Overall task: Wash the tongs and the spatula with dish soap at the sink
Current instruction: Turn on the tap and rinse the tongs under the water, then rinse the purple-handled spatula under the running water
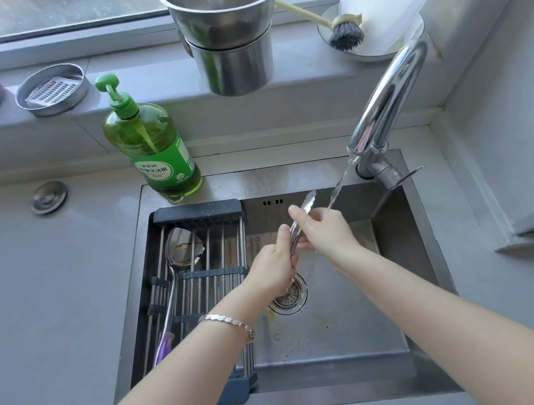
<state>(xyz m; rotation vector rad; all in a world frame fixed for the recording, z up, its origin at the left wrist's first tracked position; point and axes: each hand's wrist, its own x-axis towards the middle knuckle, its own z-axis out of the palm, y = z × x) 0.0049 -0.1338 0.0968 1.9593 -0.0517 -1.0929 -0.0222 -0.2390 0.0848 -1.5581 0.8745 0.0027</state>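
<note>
Holding the tongs: both hands grip the tongs (303, 209) above the middle of the sink (289, 174).
Left hand (273, 263): fingers curled round the near end of the tongs; a bracelet (228, 324) sits on its wrist.
Right hand (327, 231): fingers wrapped round the middle of the tongs, just beyond the left hand.
Tongs: steel, arms close together, tips pointing far and slightly right.
Water (339, 188): runs from the faucet (388, 97) at the far right corner and lands on the right hand.
Drain strainer (290, 297): in the basin floor, partly hidden by the left hand.
Rack (197, 211): spans the left part of the sink.
Spatula (172, 296): lies on the rack, blade far, purple handle near, well apart from both hands.
Dish soap (153, 146): green pump bottle, upright on the sink's far left rim.
Bench (22, 291): grey; a round steel lid (49, 196) lies left of the bottle.
Windowsill: stacked steel pots (226, 35), a dish brush (342, 31), a round steel dish (53, 90).
</note>
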